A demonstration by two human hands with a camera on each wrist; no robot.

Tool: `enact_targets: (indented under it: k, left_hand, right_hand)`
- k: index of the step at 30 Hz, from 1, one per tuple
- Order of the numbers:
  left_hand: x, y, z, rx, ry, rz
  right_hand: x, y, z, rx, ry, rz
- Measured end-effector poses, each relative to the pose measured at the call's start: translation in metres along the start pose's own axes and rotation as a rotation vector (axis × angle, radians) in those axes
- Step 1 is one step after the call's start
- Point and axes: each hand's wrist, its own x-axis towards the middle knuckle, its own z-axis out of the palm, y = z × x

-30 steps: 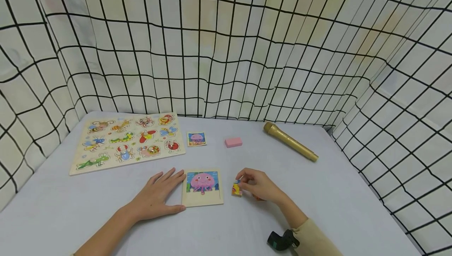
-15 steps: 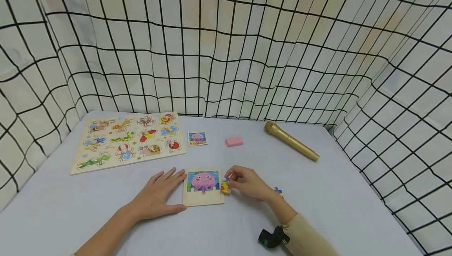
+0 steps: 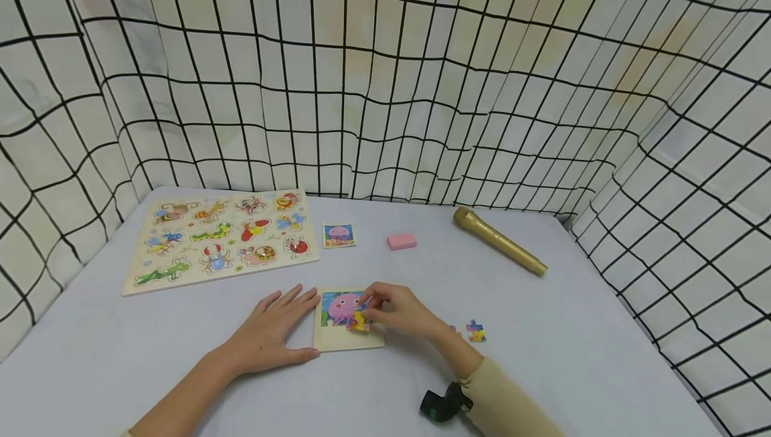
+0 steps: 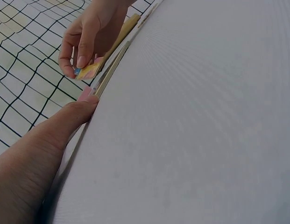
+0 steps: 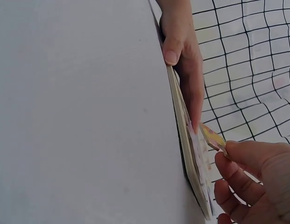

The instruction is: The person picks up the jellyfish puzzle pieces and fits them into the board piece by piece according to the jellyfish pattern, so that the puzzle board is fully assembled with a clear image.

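A square wooden puzzle board (image 3: pixel 337 340) lies on the table, its upper part filled with a pink jellyfish picture and its lower strip bare wood. My left hand (image 3: pixel 268 333) rests spread beside it, thumb and fingertips touching its left edge. Between thumb and fingers my right hand (image 3: pixel 397 310) pinches a yellow puzzle piece (image 3: pixel 358 322) over the board's middle. The right wrist view shows this piece (image 5: pixel 213 137) tilted and apart from the board. Two more puzzle pieces (image 3: pixel 476 331) lie right of the board, one partly hidden by the right wrist.
A large wooden insect puzzle (image 3: pixel 223 239) lies at the back left. Behind the board are a small jellyfish picture card (image 3: pixel 339 235) and a pink block (image 3: pixel 401 241). A gold microphone (image 3: pixel 500 241) lies at the back right. Black netting over white cloth encloses the table.
My right hand has carried the yellow piece leftward from beside the board to over its picture. Loose pieces at the right have come into sight. The left hand stays at the board's edge.
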Motion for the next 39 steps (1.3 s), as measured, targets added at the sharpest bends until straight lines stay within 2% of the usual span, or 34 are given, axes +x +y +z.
enact_targets:
  k: [11,18,27,39]
  left_hand:
    - [0.0,0.0,-0.001,0.004,0.004,0.005]
    - [0.0,0.001,-0.001,-0.003,-0.004,-0.008]
    - [0.0,0.0,0.0,-0.003,-0.003,-0.004]
    - [0.0,-0.001,0.0,-0.004,-0.002,0.002]
  right_hand:
    - [0.014,-0.006,0.019,-0.063,-0.049,0.002]
    - [0.017,-0.024,0.029,-0.028,-0.029,0.006]
    - [0.023,-0.01,0.038,-0.092,-0.058,-0.063]
    - [0.026,-0.013,0.04,-0.215,-0.042,-0.087]
